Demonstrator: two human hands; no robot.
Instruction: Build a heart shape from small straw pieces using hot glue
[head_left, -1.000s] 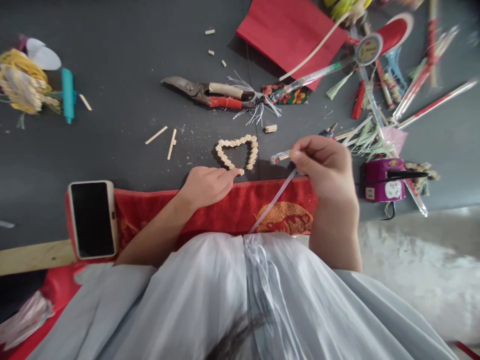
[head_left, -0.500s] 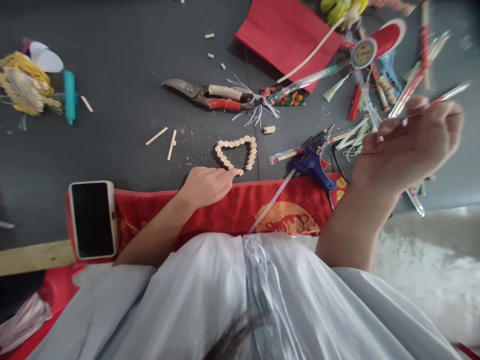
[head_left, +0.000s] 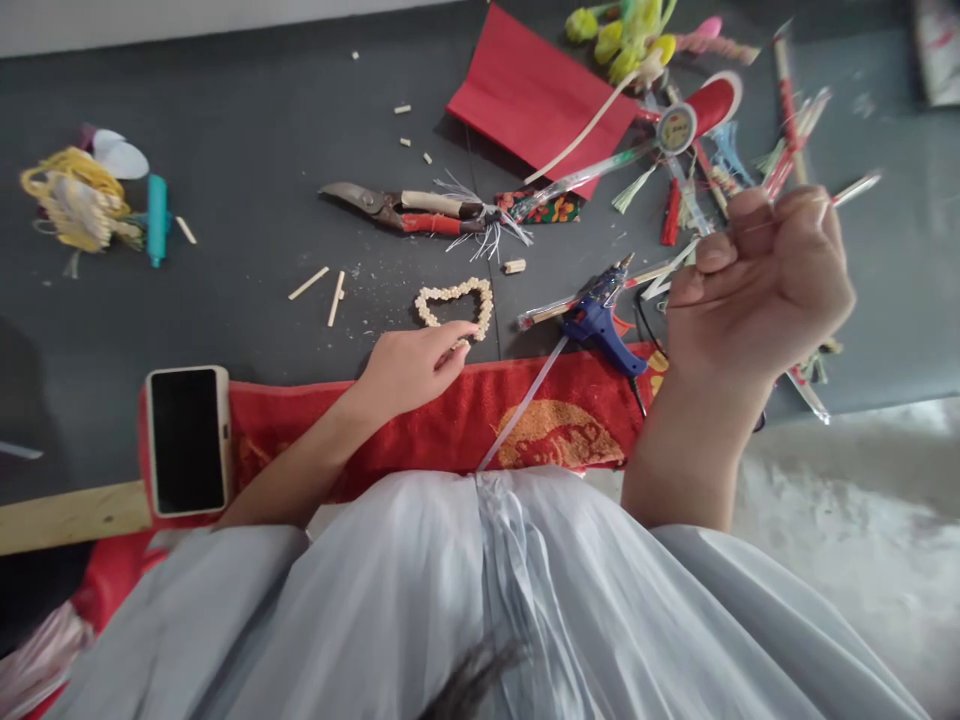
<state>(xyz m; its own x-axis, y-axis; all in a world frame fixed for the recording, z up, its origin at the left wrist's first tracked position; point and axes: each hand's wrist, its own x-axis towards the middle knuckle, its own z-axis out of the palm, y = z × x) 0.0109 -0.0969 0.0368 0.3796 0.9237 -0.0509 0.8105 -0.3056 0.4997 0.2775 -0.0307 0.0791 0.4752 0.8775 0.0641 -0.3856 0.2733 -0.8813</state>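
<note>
The bench (head_left: 255,150) is dark grey, and the clock directions run from the heart outline (head_left: 451,292), a knobbly pale ring lying near the bench's lower edge at the middle. A red patterned cloth (head_left: 420,430) stretches along that edge, at 6 o'clock. A red sheet (head_left: 525,100) sits at 1 o'clock, a curved pale strip over it.

At 3 o'clock the right hand (head_left: 761,275) is raised, palm up, fingers curled inward; whether its grip has anything in it, I cannot tell. At 7 o'clock the left hand (head_left: 409,370) reaches in, its grip closed with thumb and forefinger about the heart outline's lower end, which the fingers partly hide.

The pruning shears (head_left: 427,212) lie at 11 o'clock, closed, blades pointing to 9. The phone (head_left: 187,440), screen dark, rests on red fabric at 8 o'clock. The blue glue gun (head_left: 604,330) lies at 3 o'clock, between the heart outline and the right hand, a translucent glue stick (head_left: 523,405) running from its back over the cloth. A yellow-and-cream bundle (head_left: 79,200) lies between 9 and 10 o'clock, and a spool of red thread (head_left: 709,108) at 2. Nearer, 2 thin pale sticks (head_left: 308,283) lie at 9 o'clock, and a short pale piece (head_left: 514,266) at 2.
</note>
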